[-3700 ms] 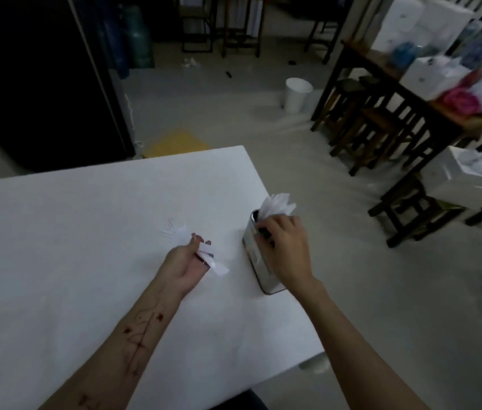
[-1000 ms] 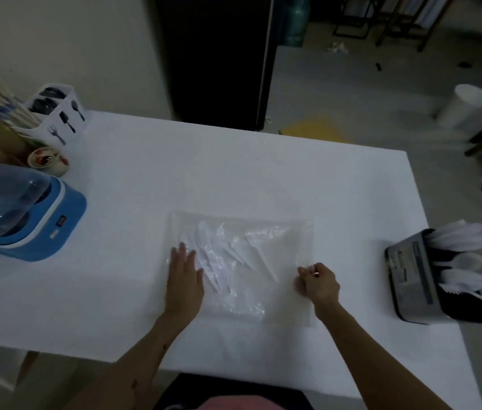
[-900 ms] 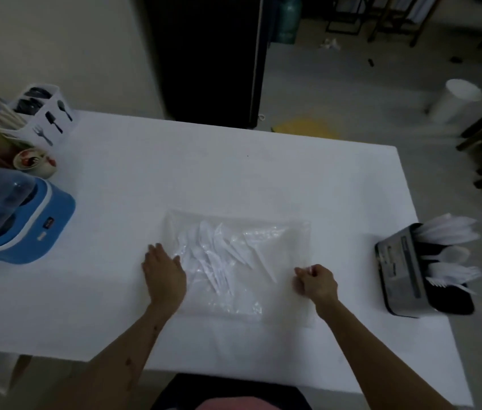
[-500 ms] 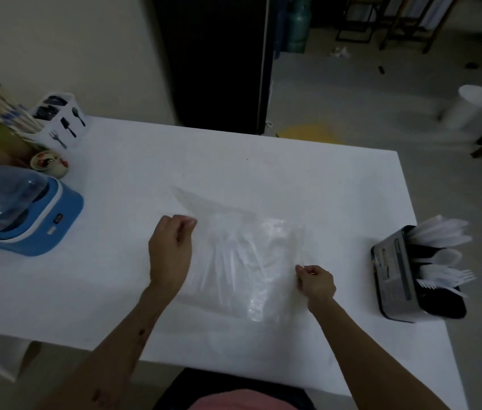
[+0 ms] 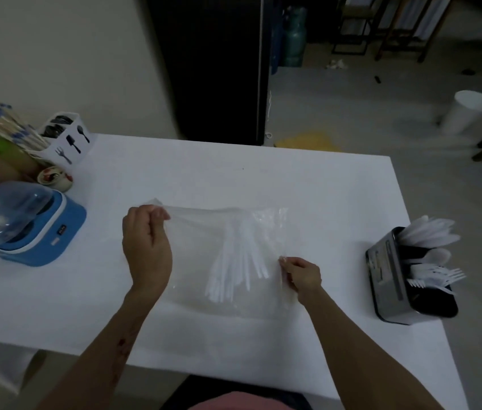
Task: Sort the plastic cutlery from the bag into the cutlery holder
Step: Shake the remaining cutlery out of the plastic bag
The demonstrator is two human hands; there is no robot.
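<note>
Head view. A clear bag [image 5: 227, 255] lies at the centre of the frame on the white counter [image 5: 233, 179], held by 2 hands. The left hand [image 5: 146, 247] pinches the bag's upper left corner, fingers [image 5: 161, 216] closed on the film and lifting it off the counter. The right hand [image 5: 303, 275] pinches the bag's right edge lower down, fingers closed on the film. Inside the bag, a bundle of white cutlery [image 5: 238, 261] has gathered toward the right of centre, handles pointing to the lower part of the frame. The holder [image 5: 393, 276], a metal box, lies tipped at the right edge of the frame near the counter's corner, well apart from the bag; white knives, spoons and forks [image 5: 435, 273] already fan out of its mouth.

Handling, as judged: the film is thin, limp and slippery, so it carries no load except where pinched; an edge or corner is the place to grip. The cutlery is light and stiff but brittle at tines and tips; each piece is best taken by its handle. Loose pieces will slide to the bag's lowest point. Whether the bag's mouth is open cannot be told.
</note>
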